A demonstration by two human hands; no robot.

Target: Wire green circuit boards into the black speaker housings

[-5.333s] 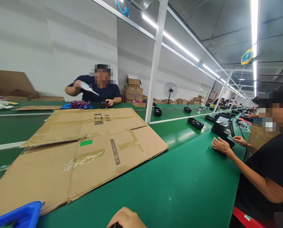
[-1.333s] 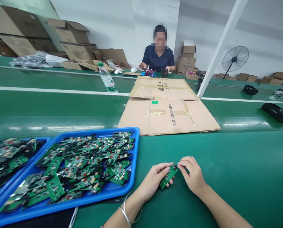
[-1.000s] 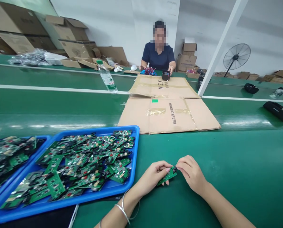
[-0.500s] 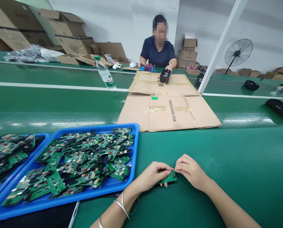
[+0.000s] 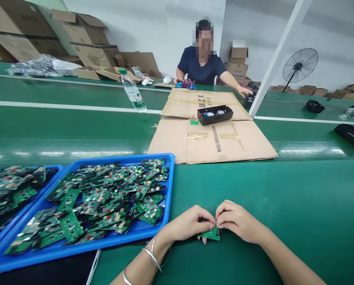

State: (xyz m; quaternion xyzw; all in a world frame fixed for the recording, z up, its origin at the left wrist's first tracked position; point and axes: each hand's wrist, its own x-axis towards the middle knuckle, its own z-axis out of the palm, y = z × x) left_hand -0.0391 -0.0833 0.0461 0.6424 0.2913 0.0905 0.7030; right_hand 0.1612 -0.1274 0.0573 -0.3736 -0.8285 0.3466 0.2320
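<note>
A small green circuit board (image 5: 211,234) with a black part near its right end is held low over the green table. My left hand (image 5: 191,222) is closed on its left part, thumb on top and fingertips showing beneath. My right hand (image 5: 239,221) pinches at the board's upper right corner, its fingertips meeting those of the left. Whether a tiny part sits between the right fingertips is hidden. To the left, a blue tray (image 5: 171,190) is heaped with similar boards.
Another board-filled blue tray (image 5: 59,168) adjoins at far left. Flattened cardboard (image 5: 177,142) lies ahead, bearing an open black case (image 5: 215,115) with round parts inside. A water bottle (image 5: 134,93) stands left of it. Across the table, a co-worker (image 5: 205,63) reaches toward a white post (image 5: 279,59).
Both my hands and the board have shifted slightly left and down, still together. The co-worker's hand has left the black case, which now lies nearer on the cardboard, and reaches sideways to the right.
</note>
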